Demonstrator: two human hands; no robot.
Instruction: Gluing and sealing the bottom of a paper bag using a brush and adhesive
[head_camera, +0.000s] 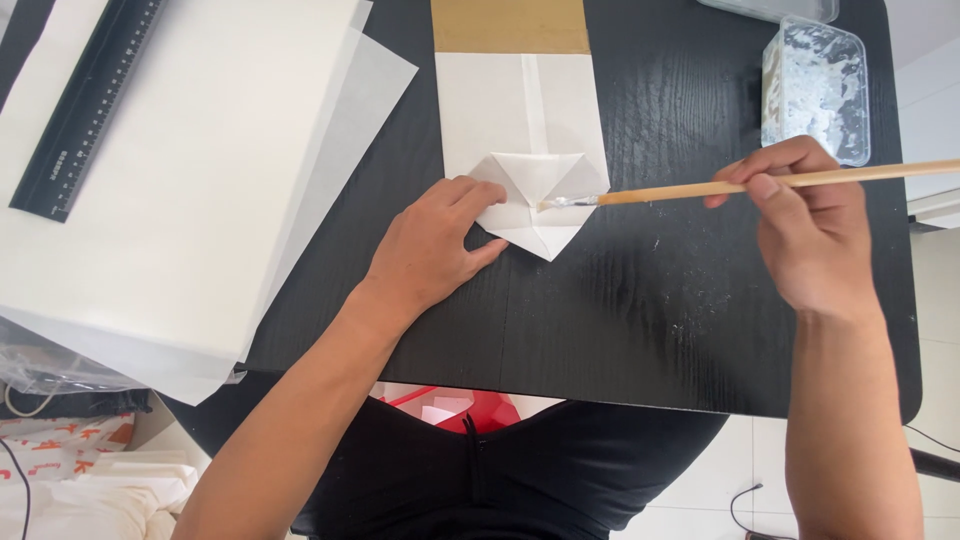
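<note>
On the black wooden tabletop (640, 320), the left hand (430, 250) presses flat the white folded paper bag (525, 150), bottom flaps already creased, while the right hand (805, 225), at three o'clock, pinches a thin wooden-handled brush (740, 185) dabbing glue there, flaps seemingly unsealed.

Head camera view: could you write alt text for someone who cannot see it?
A right hand touches a thin wooden brush to the folded white paper bag that the left hand presses onto a black wooden table. A clear plastic tub stands beyond the brush; a white paper stack lies left.
</note>
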